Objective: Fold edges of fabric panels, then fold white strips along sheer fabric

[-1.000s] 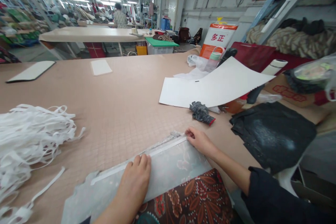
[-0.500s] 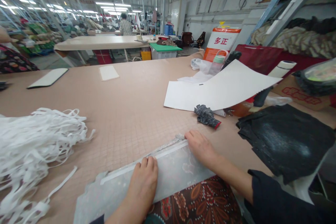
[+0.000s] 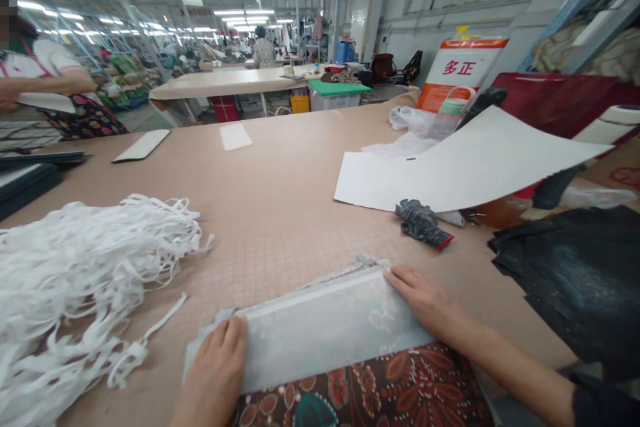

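A pale grey, thin piece of cloth (image 3: 325, 331) lies along the near edge of the table, with a white strip (image 3: 310, 297) running along its far edge. My left hand (image 3: 217, 367) rests on the left part of the cloth, fingers side by side and fingertips at the strip's left end. At the right end, my right hand (image 3: 425, 297) lies with its fingers stretched out over the cloth's far corner. Crumpled grey edges (image 3: 367, 260) show beyond the strip. Below the cloth is dark patterned fabric (image 3: 370, 387) with red and orange flowers.
White tapes (image 3: 100, 260) are heaped at left. A grey knitted glove (image 3: 423, 221) lies beyond my right hand, near a large white sheet (image 3: 425, 173). Black pieces (image 3: 575, 280) are stacked at right. Across the table's left end stands another person (image 3: 55, 73), near dark stacked pieces (image 3: 30, 183).
My left hand has slid left along the cloth to the strip's left end. My right hand stays at the right corner, its fingers now straighter. The view has turned left, bringing another person into sight.
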A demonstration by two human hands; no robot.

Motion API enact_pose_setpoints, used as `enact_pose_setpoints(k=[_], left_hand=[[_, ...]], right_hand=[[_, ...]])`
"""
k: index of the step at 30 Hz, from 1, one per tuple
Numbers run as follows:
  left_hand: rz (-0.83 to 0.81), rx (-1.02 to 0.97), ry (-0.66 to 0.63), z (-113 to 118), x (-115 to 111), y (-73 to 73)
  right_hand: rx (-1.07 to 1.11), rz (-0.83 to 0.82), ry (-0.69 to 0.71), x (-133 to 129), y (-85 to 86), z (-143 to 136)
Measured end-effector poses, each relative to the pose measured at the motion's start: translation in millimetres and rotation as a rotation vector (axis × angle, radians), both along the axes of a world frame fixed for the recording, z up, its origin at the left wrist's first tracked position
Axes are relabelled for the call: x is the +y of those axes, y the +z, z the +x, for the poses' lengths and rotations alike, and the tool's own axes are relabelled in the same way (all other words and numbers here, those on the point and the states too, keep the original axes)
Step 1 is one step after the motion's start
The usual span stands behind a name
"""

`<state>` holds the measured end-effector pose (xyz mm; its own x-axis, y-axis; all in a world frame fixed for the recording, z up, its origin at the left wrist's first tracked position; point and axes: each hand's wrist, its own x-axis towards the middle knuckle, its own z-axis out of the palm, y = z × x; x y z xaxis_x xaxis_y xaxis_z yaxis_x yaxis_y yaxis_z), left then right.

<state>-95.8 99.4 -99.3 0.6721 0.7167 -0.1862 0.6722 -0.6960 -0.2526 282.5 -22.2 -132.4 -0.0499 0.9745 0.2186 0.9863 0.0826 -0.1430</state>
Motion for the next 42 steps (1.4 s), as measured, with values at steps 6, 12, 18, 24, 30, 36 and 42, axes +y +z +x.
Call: enact_pose_setpoints(k=[6, 12, 18, 24, 30, 36, 42], left_hand=[[-0.07, -0.005, 0.033, -8, 13, 12.1], [-0.093, -0.036, -0.015, 34, 31, 54.2], [-0.219, -0.23, -0.216, 135, 23, 52.5], [-0.263, -0.381, -0.294, 226, 2, 35.1], [-0.243, -0.494, -0.226, 251, -7, 16.2], [-0.266, -0.556, -0.183, 256, -4, 1.1], [-0.223, -0.528, -0.265, 257, -5, -9.2]], right_hand=[[-0.038, -0.174, 0.017, 26, 28.4, -7], [0.35, -0.232, -0.094, 35, 30.5, 21], [0.341, -0.227, -0.199, 33, 20.6, 23], [0.408, -0.177, -0.263, 26, 35.4, 16], [0.73, -0.091, -0.264, 29, 28.1, 24], [0.94, -0.031, -0.262, 48, 1.2, 28], [0.946, 0.01, -0.29, 50, -12.2, 30]])
